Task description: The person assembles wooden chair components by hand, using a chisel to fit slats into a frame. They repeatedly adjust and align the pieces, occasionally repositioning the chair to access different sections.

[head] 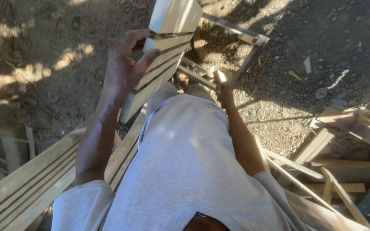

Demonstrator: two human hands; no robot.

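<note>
Your left hand (125, 68) is raised in front of you, fingers and thumb wrapped around the edges of a stack of pale wooden slats (161, 51), which you hold tilted so that its upper end runs out of the top of the view and its lower end hangs just above your grey shirt (185, 158). Your right hand (223, 87) is lower and further out, closed around one bar of a light wooden frame (236, 47) that stands on the dirt ground (43, 47) just beyond the slats (the fingers themselves are mostly hidden behind the wrist, so the exact grip is hard to read). The frame's far corner catches the sun, and wood chips and shavings lie on the ground beneath it. To your left, long planks (31, 179) lie side by side, running diagonally past your elbow. To your right, a loose heap of scrap timber (343, 162) is piled on the gravel, well apart from both hands.
</note>
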